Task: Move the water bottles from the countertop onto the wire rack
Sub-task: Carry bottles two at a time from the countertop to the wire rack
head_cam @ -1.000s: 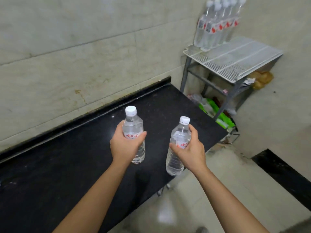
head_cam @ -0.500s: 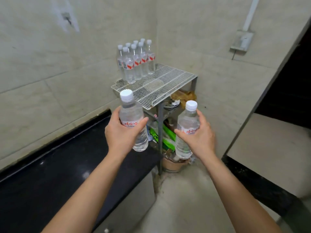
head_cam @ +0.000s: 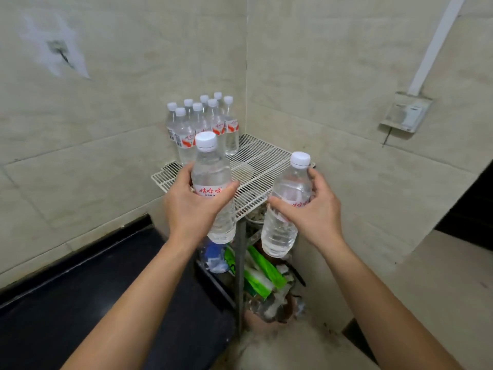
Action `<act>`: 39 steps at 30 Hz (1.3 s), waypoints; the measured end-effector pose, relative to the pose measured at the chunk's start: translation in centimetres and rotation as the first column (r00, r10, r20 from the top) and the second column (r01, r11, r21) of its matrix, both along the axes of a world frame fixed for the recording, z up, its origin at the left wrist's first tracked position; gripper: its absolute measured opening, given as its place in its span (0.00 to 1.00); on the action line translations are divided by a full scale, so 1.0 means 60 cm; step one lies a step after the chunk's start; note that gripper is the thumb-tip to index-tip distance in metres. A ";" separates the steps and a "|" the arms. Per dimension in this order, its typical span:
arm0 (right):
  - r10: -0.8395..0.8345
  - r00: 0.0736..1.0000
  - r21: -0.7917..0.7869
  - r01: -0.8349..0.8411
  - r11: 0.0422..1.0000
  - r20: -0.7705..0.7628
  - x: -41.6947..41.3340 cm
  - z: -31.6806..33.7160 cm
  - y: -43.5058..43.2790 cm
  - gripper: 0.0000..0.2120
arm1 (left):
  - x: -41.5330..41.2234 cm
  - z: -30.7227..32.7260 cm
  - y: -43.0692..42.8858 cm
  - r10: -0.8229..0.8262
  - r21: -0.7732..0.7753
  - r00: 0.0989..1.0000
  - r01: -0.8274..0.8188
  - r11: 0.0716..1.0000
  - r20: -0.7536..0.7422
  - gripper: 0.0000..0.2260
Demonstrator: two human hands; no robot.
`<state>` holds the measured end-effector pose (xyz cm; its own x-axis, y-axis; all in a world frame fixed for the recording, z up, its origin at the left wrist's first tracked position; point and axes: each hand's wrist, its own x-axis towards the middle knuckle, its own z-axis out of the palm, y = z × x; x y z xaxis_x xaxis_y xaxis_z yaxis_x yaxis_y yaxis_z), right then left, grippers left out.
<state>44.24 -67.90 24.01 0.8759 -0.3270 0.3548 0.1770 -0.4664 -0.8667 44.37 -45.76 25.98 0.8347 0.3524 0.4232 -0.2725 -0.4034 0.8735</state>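
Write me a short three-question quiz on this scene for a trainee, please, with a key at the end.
1. True or false: the right bottle, gripped by the right hand, already stands on the wire rack.
2. Where on the wire rack does the cluster of bottles stand? A) at its far back left; B) along its near front edge; C) on its lower shelf.
3. Fill in: the left hand grips the left bottle, whose cap is ____.
Key: 1 false; 2 A; 3 white.
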 end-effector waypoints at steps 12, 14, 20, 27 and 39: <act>0.062 0.998 -0.131 -0.059 0.990 0.025 0.339 0.077 0.007 0.44 | 0.302 0.023 0.016 0.130 0.080 0.991 -0.127 0.989 -0.037 0.35; 0.100 0.995 -0.170 -0.095 0.981 0.022 0.381 0.068 0.019 0.43 | 0.330 0.008 0.024 0.143 0.091 0.989 -0.139 0.986 -0.045 0.33; 0.234 0.972 -0.239 -0.232 0.943 -0.019 0.506 0.029 0.071 0.39 | 0.393 -0.039 0.045 0.212 0.072 0.974 -0.207 0.976 -0.073 0.34; 0.403 0.912 -0.269 -0.408 0.872 -0.073 0.623 0.002 0.137 0.42 | 0.466 -0.055 0.072 0.301 0.100 0.944 -0.290 0.952 -0.133 0.33; 0.665 0.644 -0.186 -0.756 0.627 -0.378 0.678 -0.095 0.118 0.61 | 0.462 -0.139 0.073 0.210 0.119 0.884 -0.177 0.977 -0.417 0.40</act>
